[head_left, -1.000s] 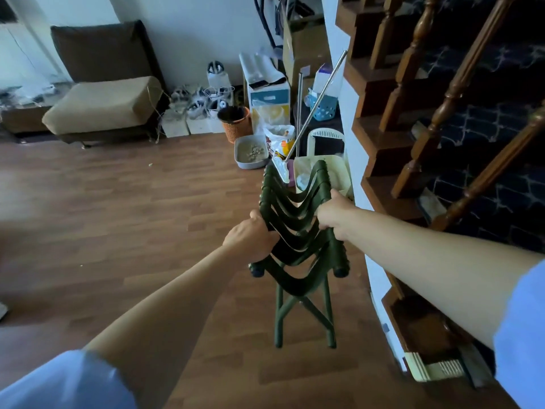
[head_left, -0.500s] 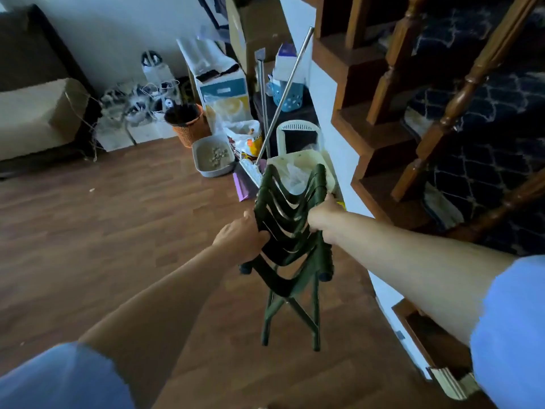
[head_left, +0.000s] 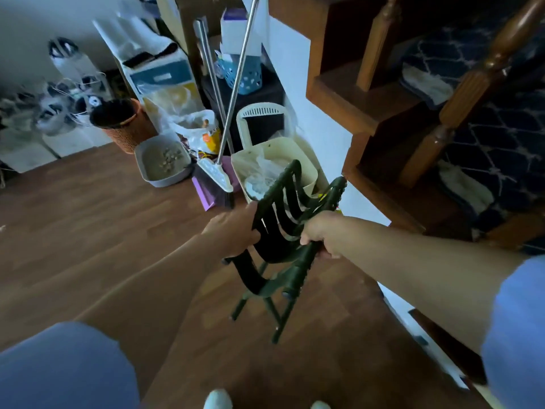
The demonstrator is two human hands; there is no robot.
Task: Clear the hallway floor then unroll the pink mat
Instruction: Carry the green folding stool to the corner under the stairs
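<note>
A dark green folding stool (head_left: 280,243) with strap seat hangs above the wooden floor (head_left: 88,231), tilted, its thin legs pointing down. My left hand (head_left: 233,231) grips its left side bar and my right hand (head_left: 321,234) grips the right bar. The stool is beside the white side wall of the staircase (head_left: 383,119). A purple-pink flat thing (head_left: 206,193) lies on the floor under the broom head; I cannot tell whether it is the mat.
Clutter fills the corner ahead: a broom (head_left: 233,98), a cream bin (head_left: 277,166) with plastic inside, a grey litter tray (head_left: 162,163), an orange wicker basket (head_left: 124,125), boxes, a blue basket (head_left: 243,73), shoes at left. My socked toes (head_left: 218,399) show at the bottom.
I have stepped closer to the corner by the stairs, carrying the stool forward. The stool has tilted, its top now leaning right toward the cream bin.
</note>
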